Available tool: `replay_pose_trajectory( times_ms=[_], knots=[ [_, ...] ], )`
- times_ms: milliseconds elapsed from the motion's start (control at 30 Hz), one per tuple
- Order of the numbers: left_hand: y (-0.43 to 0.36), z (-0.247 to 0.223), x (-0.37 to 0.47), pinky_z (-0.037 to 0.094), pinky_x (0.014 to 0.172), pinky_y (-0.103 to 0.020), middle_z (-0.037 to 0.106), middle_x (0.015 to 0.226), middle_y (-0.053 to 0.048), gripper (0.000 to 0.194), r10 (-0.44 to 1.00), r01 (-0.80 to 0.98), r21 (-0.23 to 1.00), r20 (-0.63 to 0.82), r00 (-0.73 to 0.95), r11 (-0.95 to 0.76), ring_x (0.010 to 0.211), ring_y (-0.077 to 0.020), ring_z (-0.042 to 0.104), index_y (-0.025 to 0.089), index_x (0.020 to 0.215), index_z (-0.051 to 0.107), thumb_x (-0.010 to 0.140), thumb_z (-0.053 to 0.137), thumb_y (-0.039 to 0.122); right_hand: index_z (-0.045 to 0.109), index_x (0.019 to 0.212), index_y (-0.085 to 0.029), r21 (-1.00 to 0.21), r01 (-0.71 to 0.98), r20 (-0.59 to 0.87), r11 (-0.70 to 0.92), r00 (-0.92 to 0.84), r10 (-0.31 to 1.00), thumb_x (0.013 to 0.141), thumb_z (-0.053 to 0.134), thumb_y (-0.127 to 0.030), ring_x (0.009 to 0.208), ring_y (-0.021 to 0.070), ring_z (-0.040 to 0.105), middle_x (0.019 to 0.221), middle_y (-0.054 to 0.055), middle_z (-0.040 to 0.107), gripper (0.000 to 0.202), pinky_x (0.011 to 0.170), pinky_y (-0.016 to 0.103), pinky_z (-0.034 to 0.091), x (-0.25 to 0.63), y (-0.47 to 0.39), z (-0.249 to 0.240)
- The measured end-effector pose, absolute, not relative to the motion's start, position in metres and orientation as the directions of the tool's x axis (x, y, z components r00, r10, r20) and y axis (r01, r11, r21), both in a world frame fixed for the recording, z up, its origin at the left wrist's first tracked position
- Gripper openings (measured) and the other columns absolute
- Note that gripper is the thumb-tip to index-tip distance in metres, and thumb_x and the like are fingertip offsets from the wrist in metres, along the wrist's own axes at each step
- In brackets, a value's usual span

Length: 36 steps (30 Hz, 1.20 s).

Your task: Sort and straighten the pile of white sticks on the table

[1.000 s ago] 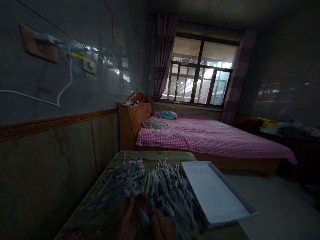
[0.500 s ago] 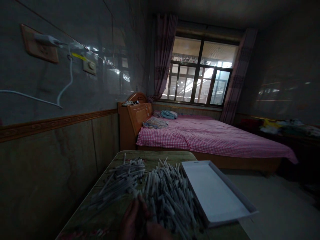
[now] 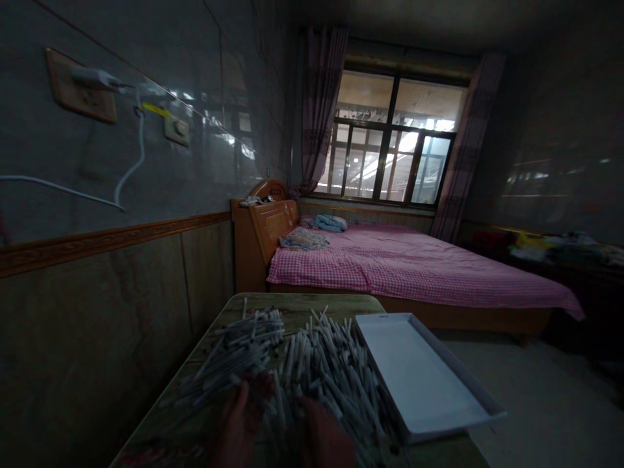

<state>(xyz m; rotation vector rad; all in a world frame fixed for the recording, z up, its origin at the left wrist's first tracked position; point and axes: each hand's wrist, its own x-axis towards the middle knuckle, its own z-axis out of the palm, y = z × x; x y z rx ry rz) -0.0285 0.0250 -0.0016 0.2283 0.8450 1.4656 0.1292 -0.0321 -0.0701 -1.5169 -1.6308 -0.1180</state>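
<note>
My left hand [image 3: 238,419] is at the near edge of the left heap of thin pale sticks [image 3: 244,344]. Its thumb and fingers are curled close together, and a pale tip shows beside the thumb. Whether that tip is held, I cannot make out in the dark blur. My right hand [image 3: 324,432] reaches to the near side of a larger heap of similar grey-white sticks [image 3: 331,370]. Shadow and blur hide its fingertips. Both heaps lie on a small greenish table [image 3: 302,302], the sticks pointing in mixed directions.
A shallow white tray [image 3: 419,370] lies at the table's right side, partly past its edge. Beyond is a bed [image 3: 390,260] with a pink checked sheet and wooden headboard [image 3: 273,224]. A tiled wall [image 3: 146,312] runs along the left, with a plugged-in charger [image 3: 95,78].
My hands were close together in front of the heaps; now they are apart. The left has moved left to the left heap, the right slightly right and up to the larger heap.
</note>
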Motion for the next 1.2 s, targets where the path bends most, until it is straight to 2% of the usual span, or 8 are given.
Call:
replay_pose_trajectory(
  times_ms=[133,267,400,500,667,900,1067,1200],
  knots=[
    [0.021,-0.006,-0.022,0.069,0.084,-0.039,0.086,0.090,-0.007,0.012,0.947,-0.759,0.637,-0.306,-0.091,0.133,0.093,-0.0268,0.084,0.019,0.093,0.076,0.089,0.067,0.012,0.062,0.145,-0.030,-0.423,0.876,0.685,0.233,0.141,0.715,0.085,0.055,-0.006,0.087,0.0263,0.081,0.114,0.010,0.080,0.065,0.066,0.031,0.063,0.161,-0.020,-0.052],
    [0.016,-0.001,-0.017,0.069,0.088,-0.040,0.087,0.091,-0.008,0.012,0.946,-0.775,0.614,-0.317,-0.070,0.148,0.096,-0.0275,0.084,0.019,0.090,0.076,0.087,0.067,0.012,0.061,0.146,-0.024,-0.353,0.900,0.731,0.257,0.093,0.676,0.087,0.058,-0.009,0.110,0.0294,0.078,0.132,0.014,0.074,0.061,0.084,0.036,0.067,0.173,-0.022,-0.045],
    [0.013,0.004,-0.012,0.069,0.083,-0.037,0.087,0.097,-0.012,0.016,0.929,-0.760,0.602,-0.370,0.006,0.245,0.097,-0.0280,0.083,0.016,0.089,0.079,0.091,0.063,0.015,0.062,0.138,-0.028,-0.409,0.819,0.740,0.402,0.040,0.671,0.091,0.062,-0.014,0.104,0.0255,0.080,0.119,0.007,0.079,0.050,0.086,0.033,0.066,0.162,-0.031,-0.048],
    [0.010,0.002,-0.005,0.067,0.093,-0.043,0.087,0.095,-0.014,0.016,0.916,-0.747,0.576,-0.387,0.110,0.333,0.105,-0.0331,0.081,0.015,0.086,0.081,0.090,0.067,0.018,0.058,0.142,-0.025,-0.400,0.746,0.736,0.533,-0.086,0.672,0.090,0.072,-0.020,0.103,0.0247,0.080,0.119,0.007,0.080,0.054,0.088,0.029,0.065,0.153,-0.033,-0.049],
    [0.002,-0.001,0.004,0.065,0.094,-0.042,0.086,0.091,-0.015,0.020,0.903,-0.757,0.513,-0.354,0.243,0.404,0.103,-0.0308,0.082,0.012,0.087,0.082,0.091,0.062,0.012,0.070,0.114,-0.028,-0.463,0.681,0.751,0.568,-0.039,0.659,0.098,0.059,-0.017,0.089,0.0189,0.078,0.097,0.002,0.079,0.023,0.078,0.024,0.062,0.151,-0.034,-0.042],
    [0.011,-0.003,-0.003,0.064,0.068,-0.028,0.084,0.083,-0.006,0.018,0.917,-0.754,0.610,-0.398,-0.024,0.245,0.075,-0.0200,0.081,0.017,0.087,0.077,0.092,0.063,0.006,0.073,0.099,-0.030,-0.710,0.525,0.673,0.469,0.309,0.673,0.098,0.061,-0.031,0.074,0.0170,0.069,0.085,-0.002,0.072,0.012,0.070,0.024,0.054,0.148,-0.040,-0.026],
    [0.014,-0.003,-0.009,0.063,0.070,-0.029,0.085,0.092,-0.008,0.013,0.919,-0.693,0.672,-0.392,-0.033,0.262,0.081,-0.0218,0.081,0.019,0.090,0.077,0.092,0.065,0.014,0.075,0.097,-0.030,-0.805,0.456,0.558,0.380,0.363,0.746,0.098,0.062,-0.040,0.074,0.0181,0.070,0.083,-0.002,0.075,0.017,0.069,0.025,0.052,0.149,-0.041,-0.019],
    [0.014,-0.011,-0.011,0.062,0.068,-0.030,0.085,0.093,-0.007,0.008,0.935,-0.598,0.756,-0.354,-0.032,0.266,0.080,-0.0228,0.081,0.022,0.092,0.077,0.085,0.075,0.026,0.074,0.096,-0.029,-0.797,0.470,0.571,0.381,0.378,0.729,0.100,0.060,-0.049,0.072,0.0183,0.069,0.082,-0.001,0.074,0.024,0.068,0.026,0.051,0.151,-0.041,-0.016]
  ],
)
